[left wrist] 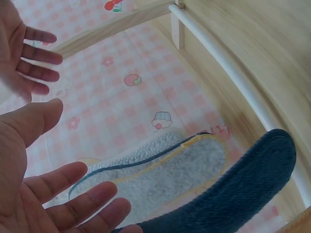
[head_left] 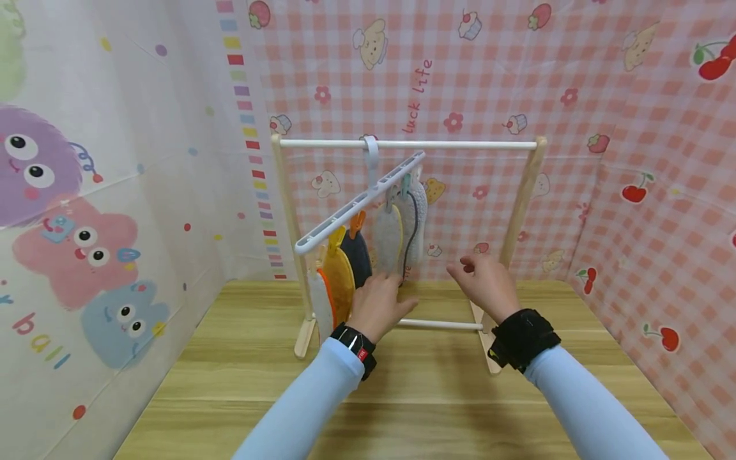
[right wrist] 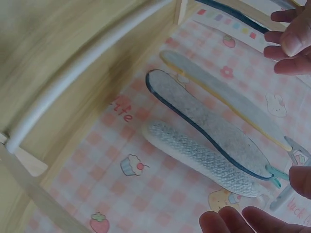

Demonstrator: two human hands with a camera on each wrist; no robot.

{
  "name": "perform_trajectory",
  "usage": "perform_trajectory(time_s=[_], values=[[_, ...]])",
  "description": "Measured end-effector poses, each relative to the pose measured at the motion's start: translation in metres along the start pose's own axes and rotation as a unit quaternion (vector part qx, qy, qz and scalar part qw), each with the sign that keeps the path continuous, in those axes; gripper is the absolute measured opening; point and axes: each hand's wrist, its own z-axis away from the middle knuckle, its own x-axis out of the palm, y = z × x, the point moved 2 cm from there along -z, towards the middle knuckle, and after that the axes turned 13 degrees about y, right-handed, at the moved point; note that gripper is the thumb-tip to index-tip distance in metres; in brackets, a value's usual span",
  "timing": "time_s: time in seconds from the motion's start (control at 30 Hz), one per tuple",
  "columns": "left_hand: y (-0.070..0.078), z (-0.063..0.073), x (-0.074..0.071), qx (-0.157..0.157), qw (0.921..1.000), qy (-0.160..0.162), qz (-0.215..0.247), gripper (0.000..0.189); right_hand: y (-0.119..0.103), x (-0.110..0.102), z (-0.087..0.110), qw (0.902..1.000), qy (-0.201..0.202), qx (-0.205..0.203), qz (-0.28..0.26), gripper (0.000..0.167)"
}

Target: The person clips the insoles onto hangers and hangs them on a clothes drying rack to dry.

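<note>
A light-grey clip hanger [head_left: 359, 201] hangs aslant from the rack's top rod, with insoles clipped along it. At its near end are a white insole with orange edging [head_left: 324, 300], a yellow one [head_left: 338, 281] and a dark blue one [left wrist: 243, 179]. Farther back hang a grey insole with yellow edging [head_left: 388, 236], a grey one with dark edging [right wrist: 194, 114] and a knobbly white one [right wrist: 199, 155]. My left hand [head_left: 379, 305] is near the dark blue insole, fingers loose and holding nothing. To the right, my right hand [head_left: 487, 284] hovers with relaxed fingers, also holding nothing.
The wooden rack has a left post [head_left: 291, 211], a right post [head_left: 522, 204], a white top rod [head_left: 460, 145] and a low white rod [head_left: 439, 324]. It stands on a wood-grain table [head_left: 414, 409]. Patterned cloth [head_left: 489, 76] covers the back and sides.
</note>
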Motion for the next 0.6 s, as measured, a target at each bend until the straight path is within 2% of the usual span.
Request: perform_trajectory(time_s=[0.27, 0.6], values=[[-0.008, 0.012, 0.001, 0.005, 0.9997, 0.014, 0.022, 0.042, 0.012, 0.006, 0.021, 0.9996, -0.019, 0.018, 0.005, 0.057], [-0.020, 0.033, 0.003, -0.010, 0.9995, -0.015, 0.027, 0.048, 0.023, 0.019, 0.059, 0.9998, -0.009, 0.018, 0.007, 0.053]])
